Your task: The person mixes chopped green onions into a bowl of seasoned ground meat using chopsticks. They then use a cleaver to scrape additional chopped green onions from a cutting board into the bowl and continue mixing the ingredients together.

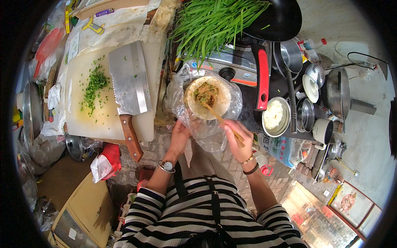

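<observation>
A round dough wrapper (222, 88) with a mound of brown and green filling (207, 94) on it lies over a clear plastic bag (234, 98). My right hand (240, 139) grips wooden chopsticks (218, 117), whose tips touch the filling. Below the bag's left side, my left hand (180, 136) touches or holds the plastic; its fingertips are partly hidden, so its grip is unclear. What supports the wrapper cannot be seen. On the white cutting board (83, 127) at the left lie chopped green onions (97, 80) and a cleaver (130, 79) with a wooden handle.
Long green chives (211, 28) lie heaped beside a black frying pan (279, 18) over a gas stove (245, 66). The pan's red handle (263, 79) juts toward me. To the right stand a metal bowl (283, 129) with pale food, a white lid (310, 88) and several pots.
</observation>
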`<state>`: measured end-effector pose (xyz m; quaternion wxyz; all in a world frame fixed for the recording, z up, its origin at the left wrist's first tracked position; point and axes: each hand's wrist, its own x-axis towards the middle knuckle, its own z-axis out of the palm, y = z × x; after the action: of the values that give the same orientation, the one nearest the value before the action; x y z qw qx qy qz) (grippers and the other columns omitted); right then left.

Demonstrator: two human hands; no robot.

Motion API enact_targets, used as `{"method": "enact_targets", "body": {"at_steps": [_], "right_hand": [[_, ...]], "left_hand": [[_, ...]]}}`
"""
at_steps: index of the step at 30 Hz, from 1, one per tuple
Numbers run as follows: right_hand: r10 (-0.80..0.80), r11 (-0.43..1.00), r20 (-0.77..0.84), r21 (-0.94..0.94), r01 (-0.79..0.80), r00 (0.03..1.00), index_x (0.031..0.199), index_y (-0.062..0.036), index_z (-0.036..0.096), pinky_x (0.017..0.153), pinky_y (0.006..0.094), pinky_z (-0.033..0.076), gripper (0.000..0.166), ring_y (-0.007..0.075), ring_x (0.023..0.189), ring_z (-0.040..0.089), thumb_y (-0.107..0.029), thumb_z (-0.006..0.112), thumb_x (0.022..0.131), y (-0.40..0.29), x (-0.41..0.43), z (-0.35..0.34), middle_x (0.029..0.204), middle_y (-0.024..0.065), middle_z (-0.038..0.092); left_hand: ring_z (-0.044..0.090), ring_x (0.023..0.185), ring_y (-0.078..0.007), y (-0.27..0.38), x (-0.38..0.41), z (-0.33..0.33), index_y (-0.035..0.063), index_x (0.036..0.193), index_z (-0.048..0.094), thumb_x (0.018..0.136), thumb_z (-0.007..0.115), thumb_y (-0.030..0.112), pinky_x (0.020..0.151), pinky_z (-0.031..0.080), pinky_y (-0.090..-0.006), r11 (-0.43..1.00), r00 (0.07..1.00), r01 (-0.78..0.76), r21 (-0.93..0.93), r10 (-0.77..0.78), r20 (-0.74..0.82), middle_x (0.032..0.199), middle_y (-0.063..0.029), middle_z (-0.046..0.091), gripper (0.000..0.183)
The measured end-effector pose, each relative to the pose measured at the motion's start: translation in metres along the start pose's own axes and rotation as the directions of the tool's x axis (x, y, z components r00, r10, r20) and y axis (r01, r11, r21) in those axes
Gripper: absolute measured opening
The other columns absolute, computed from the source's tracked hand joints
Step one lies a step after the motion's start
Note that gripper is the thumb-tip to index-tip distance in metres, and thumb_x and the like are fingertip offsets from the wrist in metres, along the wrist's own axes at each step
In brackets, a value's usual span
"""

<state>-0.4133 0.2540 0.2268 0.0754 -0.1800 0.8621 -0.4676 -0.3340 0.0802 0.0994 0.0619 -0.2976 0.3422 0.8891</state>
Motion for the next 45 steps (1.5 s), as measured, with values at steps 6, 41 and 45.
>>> {"method": "enact_targets", "body": {"at_steps": [6, 41, 45], "right_hand": [[0.227, 0.96, -0.151, 0.2, -0.195, 0.962, 0.107, 0.0094, 0.061, 0.075, 0.0296, 0.055, 0.02, 0.0215, 0.081, 0.07, -0.007, 0.056, 0.095, -0.016, -0.008, -0.028, 0.095, 0.0175, 0.069], [0.357, 0.807, -0.166, 0.55, -0.214, 0.919, 0.107, 0.0108, 0.061, 0.078, 0.0327, 0.057, 0.025, 0.0238, 0.083, 0.07, -0.011, 0.054, 0.098, 0.007, 0.028, 0.014, 0.097, 0.0173, 0.069], [0.078, 0.99, 0.036, 0.117, -0.082, 0.996, 0.102, 0.0078, 0.064, 0.076, 0.0303, 0.054, 0.019, 0.0199, 0.081, 0.069, -0.008, 0.055, 0.095, 0.004, 0.023, 0.002, 0.094, 0.0136, 0.069]], "left_hand": [[0.058, 0.116, -0.0258, 0.003, -0.001, -0.001, 0.0105, 0.138, 0.042, 0.095, 0.053, 0.001, 0.098, 0.05, -0.0429, 0.999, 0.999, -0.044, -0.014, 0.045, 0.014, 0.132, -0.0101, 0.055, 0.046], [0.056, 0.075, -0.0122, 0.037, 0.023, -0.006, 0.0093, 0.127, 0.051, 0.099, 0.05, 0.016, 0.066, 0.05, -0.0266, 0.946, 0.992, -0.02, -0.325, -0.023, -0.126, 0.122, -0.0048, 0.06, 0.029], [0.055, 0.074, -0.0114, 0.044, 0.025, -0.005, 0.0091, 0.125, 0.053, 0.098, 0.053, 0.016, 0.067, 0.05, -0.0263, 0.951, 0.994, -0.001, -0.311, -0.033, -0.105, 0.119, -0.0042, 0.06, 0.028]]}}
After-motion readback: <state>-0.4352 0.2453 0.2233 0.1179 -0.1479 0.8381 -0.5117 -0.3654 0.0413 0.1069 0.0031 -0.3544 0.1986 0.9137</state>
